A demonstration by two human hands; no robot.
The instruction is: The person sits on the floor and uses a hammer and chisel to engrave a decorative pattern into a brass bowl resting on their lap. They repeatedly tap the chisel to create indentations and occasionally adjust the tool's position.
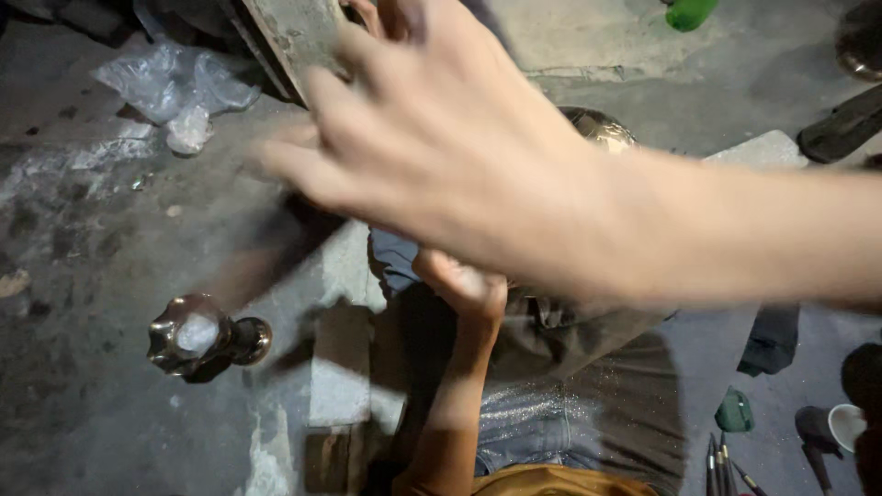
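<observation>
floor (83,239): grey concrete | plastic bag (175,87) | brass piece (204,337)

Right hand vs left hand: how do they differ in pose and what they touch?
The right hand reaches across the frame, fingers spread and motion-blurred; the left hand sits lower, curled and sharper. The right hand touches nothing clearly, its fingers near the flat metal plate; the left hand presses on dark cloth at the lap. The right hand fills much of the view; the left hand looks smaller. Both are bare.

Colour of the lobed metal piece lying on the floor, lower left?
Dark bronze-brown with shiny highlights, the lobed metal piece; head view.
</observation>
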